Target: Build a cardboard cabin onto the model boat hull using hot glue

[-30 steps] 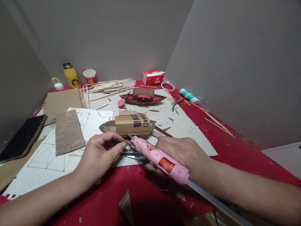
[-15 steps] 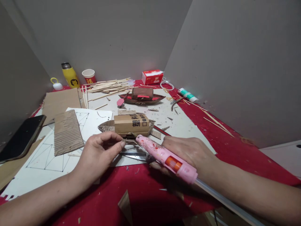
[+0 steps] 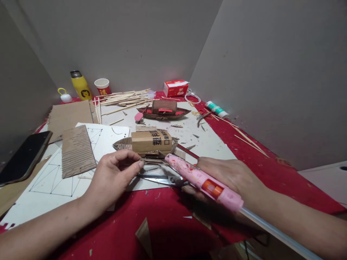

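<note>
So our pink glue gun (image 3: 204,182) now points nearer the right end of the cardboard boat (image 3: 148,142) than a second ago; we're guessing it's passed most of the thin cardboard strip (image 3: 152,161) by now. Our left hand (image 3: 118,169) has thumb and forefinger pinched on that strip, just in front of the boat, while our right hand (image 3: 229,173) is wrapped round the gun. Strip's brown, narrow, kinda ragged; can't tell if there's glue on it.
</note>
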Available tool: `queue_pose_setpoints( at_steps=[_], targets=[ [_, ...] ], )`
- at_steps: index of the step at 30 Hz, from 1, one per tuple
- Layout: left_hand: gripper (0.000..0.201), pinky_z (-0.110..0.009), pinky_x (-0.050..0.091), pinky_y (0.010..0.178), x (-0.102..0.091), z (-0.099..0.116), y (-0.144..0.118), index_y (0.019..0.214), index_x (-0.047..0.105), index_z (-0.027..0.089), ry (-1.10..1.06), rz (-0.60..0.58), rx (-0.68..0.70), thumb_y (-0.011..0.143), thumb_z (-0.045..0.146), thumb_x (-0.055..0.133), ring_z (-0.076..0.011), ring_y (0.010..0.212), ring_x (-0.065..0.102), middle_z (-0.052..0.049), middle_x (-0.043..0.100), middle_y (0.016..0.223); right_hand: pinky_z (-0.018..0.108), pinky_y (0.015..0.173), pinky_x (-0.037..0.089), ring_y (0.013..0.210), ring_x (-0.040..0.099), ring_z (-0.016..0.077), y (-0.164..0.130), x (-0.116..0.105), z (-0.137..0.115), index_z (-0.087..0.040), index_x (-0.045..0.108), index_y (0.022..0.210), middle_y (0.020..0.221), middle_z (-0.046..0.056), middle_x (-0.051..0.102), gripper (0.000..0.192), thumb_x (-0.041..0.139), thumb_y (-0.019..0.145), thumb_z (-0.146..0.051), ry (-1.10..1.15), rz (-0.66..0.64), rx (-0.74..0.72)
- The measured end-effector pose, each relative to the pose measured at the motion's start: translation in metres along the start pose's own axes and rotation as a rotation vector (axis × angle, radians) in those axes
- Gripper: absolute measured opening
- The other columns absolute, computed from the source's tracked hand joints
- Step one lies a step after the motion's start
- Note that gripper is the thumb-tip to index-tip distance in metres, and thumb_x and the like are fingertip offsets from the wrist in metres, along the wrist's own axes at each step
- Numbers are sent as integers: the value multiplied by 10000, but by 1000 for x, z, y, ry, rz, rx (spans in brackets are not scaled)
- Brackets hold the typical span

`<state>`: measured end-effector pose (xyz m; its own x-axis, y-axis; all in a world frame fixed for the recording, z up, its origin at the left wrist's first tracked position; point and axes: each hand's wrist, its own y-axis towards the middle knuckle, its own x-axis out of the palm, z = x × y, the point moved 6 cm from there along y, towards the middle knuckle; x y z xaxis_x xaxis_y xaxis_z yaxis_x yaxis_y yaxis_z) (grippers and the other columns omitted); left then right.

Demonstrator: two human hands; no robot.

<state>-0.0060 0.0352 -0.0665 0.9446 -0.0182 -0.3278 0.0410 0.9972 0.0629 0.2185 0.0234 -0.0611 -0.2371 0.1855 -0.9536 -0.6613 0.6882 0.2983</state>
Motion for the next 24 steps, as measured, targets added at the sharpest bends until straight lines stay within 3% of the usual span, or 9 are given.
queue_pose_setpoints(
  at_steps=[8,13,17,21,24],
  targets=[
    [66,-191,438,590,0,-1,0,775,709,193,-34,-13,3,789,256,699,-92,638,561,29,668,685,292,489,229,532,505,137,17,0,-15,-199,567,727,619,9,551,442,443,928,-573,-1,13,-60],
    [62,-199,449,621,-1,-1,-2,792,716,197,-21,-22,3,804,252,690,-99,661,570,24,684,713,273,492,234,505,450,109,29,-8,-26,-186,538,700,573,-16,508,419,449,960,-503,63,132,-141],
    [68,-213,465,633,0,-1,-1,797,719,197,-26,-27,-10,798,261,696,-113,670,588,17,694,719,266,493,254,514,454,103,34,-8,-31,-184,536,708,589,-20,515,391,483,951,-484,115,139,-177],
    [51,-229,494,699,-5,3,-2,778,724,203,-22,44,16,776,251,708,-133,754,626,2,709,793,265,486,287,500,465,99,21,-12,-18,-190,545,712,582,-25,504,383,501,939,-495,113,144,-152],
    [48,-234,490,784,-16,10,-4,738,726,200,32,144,76,751,246,726,-151,881,631,-16,710,898,253,475,331,484,491,101,-4,-24,7,-211,571,805,586,-31,513,260,542,931,-436,89,222,-71]
  ],
)
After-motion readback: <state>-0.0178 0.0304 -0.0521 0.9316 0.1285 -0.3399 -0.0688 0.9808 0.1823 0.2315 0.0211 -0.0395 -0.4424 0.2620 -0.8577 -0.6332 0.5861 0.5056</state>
